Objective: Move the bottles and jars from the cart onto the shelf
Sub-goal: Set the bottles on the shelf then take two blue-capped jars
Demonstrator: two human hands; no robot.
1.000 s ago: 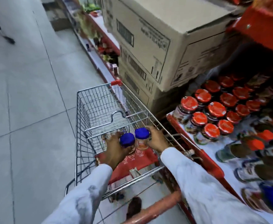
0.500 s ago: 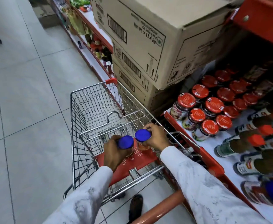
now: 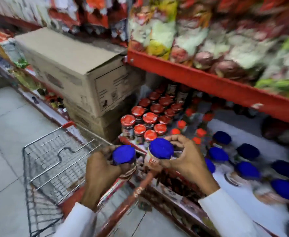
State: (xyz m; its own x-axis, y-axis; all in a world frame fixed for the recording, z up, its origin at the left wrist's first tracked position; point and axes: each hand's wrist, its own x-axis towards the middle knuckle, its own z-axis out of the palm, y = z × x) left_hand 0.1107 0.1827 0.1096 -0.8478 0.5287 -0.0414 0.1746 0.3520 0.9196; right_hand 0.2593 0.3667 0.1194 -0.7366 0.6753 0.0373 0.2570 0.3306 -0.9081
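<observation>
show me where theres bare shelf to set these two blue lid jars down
Bare white shelf lies behind the blue-lidded jars, right of the red-capped bottles. The red-lidded jars beside the cardboard boxes are packed tight.

White long sleeves [image 3: 229,218], bare hands.

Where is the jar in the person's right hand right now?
Centre of the head view: the right-hand jar is held up at the shelf's front edge, beside the left-hand jar.
</observation>
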